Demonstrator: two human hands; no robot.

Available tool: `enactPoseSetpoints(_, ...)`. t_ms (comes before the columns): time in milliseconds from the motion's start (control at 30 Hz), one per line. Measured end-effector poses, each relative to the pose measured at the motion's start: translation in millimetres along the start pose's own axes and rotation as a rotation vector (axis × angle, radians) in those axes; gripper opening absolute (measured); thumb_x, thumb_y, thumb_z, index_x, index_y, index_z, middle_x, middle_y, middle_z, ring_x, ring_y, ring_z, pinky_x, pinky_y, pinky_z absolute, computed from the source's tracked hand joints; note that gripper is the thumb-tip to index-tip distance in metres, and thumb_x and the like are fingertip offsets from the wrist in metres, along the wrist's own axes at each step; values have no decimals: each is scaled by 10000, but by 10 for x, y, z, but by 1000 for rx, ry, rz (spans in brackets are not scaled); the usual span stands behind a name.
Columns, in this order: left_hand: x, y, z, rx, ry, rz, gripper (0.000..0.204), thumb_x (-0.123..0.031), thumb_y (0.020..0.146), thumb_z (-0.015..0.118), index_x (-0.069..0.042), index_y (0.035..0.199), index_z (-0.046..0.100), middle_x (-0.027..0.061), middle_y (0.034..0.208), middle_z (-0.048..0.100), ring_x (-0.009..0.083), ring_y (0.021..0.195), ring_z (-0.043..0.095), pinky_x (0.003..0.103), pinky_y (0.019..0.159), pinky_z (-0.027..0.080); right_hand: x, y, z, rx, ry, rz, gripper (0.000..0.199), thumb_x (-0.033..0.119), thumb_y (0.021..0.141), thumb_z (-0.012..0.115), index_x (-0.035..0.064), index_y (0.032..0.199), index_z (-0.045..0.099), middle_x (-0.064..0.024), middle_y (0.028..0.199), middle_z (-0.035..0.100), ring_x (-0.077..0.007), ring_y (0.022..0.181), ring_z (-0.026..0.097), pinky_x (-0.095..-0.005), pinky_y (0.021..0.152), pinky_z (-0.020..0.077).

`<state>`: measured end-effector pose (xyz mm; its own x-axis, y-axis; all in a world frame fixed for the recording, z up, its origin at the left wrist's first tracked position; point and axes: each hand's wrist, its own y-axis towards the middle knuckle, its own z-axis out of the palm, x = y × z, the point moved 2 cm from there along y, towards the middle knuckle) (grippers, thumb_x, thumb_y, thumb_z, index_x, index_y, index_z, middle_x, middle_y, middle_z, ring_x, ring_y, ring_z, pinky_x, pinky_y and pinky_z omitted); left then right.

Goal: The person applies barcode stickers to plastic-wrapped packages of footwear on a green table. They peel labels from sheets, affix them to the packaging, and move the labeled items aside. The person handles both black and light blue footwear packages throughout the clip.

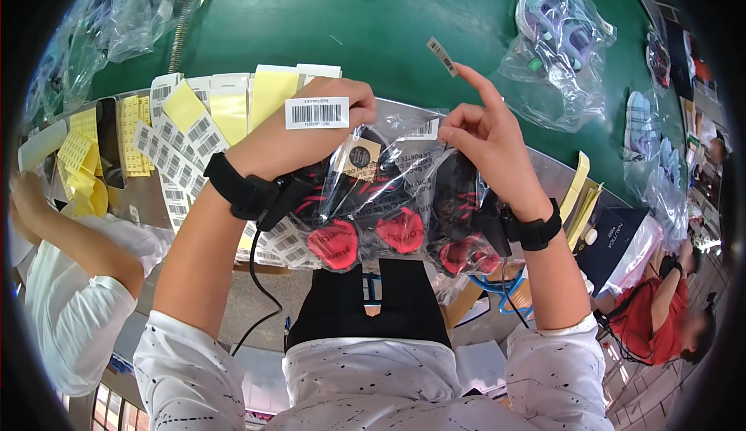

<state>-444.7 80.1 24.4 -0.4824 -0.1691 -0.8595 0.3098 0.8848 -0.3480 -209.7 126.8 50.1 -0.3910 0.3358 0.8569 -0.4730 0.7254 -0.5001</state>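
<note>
Between my hands is a clear plastic bag with dark, red-patterned footwear inside; its exact kind is hard to make out. My left hand has its fingers curled closed at the bag's upper left edge. A white barcode label lies over the back of that hand. My right hand pinches the bag's upper right with thumb and bent fingers. Its index finger points up, with a narrow barcode sticker on the tip. Another white label shows on the bag, partly covered.
Barcode label sheets with yellow backing fan out at left. Bagged pale blue shoes lie on the green work surface at far right; more bags are at far left. Co-workers sit at left and right. Cables hang from both wristbands.
</note>
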Motion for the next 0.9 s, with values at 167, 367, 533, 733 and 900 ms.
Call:
enactPoseSetpoints(167,-94,-2,-45,88,-51,24,213,-202,920,604,10,924,616,107,817,630,223,755,585,325,705,458,16,26,-37,3,23,-8,722,-78,836,623,54,1478,318,-19,788,599,-67,730,552,-214,679,442)
enactPoseSetpoints(367,19,26,-50,112,-25,25,209,-196,911,620,12,905,610,86,825,642,181,763,584,302,697,454,2,34,-41,20,50,-19,722,-79,839,619,58,1479,315,-19,786,599,-69,734,554,-215,682,444)
enactPoseSetpoints(533,18,28,-87,37,-27,-7,207,-189,921,607,18,909,606,84,820,639,172,768,584,294,699,456,2,43,-38,30,10,-8,717,-78,840,617,61,1476,319,-16,779,599,-65,732,548,-212,681,439)
enactPoseSetpoints(733,-91,65,-77,73,-112,-49,220,-207,923,629,12,909,610,71,796,617,158,771,581,285,696,458,-9,48,-50,10,8,-11,717,-73,835,626,59,1472,326,-16,783,602,-62,724,540,-213,678,437)
enactPoseSetpoints(900,-9,55,-2,112,-40,25,243,-230,894,685,-3,951,618,63,820,617,137,759,562,282,689,455,-12,35,-49,6,0,-18,714,-74,833,628,58,1470,333,-16,780,604,-61,725,543,-214,680,438)
